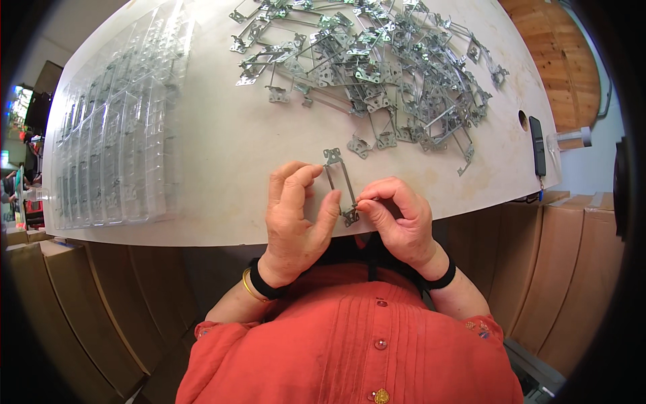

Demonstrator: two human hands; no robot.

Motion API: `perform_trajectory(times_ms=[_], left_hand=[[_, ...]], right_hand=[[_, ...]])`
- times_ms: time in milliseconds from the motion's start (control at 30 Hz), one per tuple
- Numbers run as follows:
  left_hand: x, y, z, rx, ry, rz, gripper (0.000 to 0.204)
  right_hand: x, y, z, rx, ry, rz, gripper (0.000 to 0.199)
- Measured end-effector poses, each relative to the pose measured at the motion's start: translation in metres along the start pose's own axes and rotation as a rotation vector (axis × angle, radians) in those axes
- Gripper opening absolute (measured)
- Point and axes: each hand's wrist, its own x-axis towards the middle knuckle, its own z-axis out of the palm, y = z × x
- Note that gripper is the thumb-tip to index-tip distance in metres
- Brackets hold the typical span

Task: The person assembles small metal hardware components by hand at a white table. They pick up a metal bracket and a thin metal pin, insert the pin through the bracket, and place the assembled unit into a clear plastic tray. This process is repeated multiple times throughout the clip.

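pale table (222,148) edge: left hand (296,215) and right hand (397,222) pinch a metal bracket (341,185).

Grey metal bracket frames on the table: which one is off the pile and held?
The narrow grey metal bracket frame near the table's front edge, pinched between the left hand and right hand. All others lie loose in the heap of metal brackets farther back.

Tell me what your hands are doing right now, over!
Both hands, left and right, pinching one metal bracket. Held above table edge. Bracket pile beyond, nothing blocking.
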Motion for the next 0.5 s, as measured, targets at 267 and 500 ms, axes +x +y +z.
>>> perform_trajectory(times_ms=[267,500], left_hand=[[-0.0006,0.0068,0.0037,0.217,0.032,0.072,0.041],[0.0032,0.0021,0.0022,0.208,0.098,0.086,0.034]], right_hand=[[-0.0078,0.0048,-0.0015,0.232,0.071,0.157,0.008],[-0.0072,0.0022,-0.0011,0.284,0.098,0.159,0.008]])
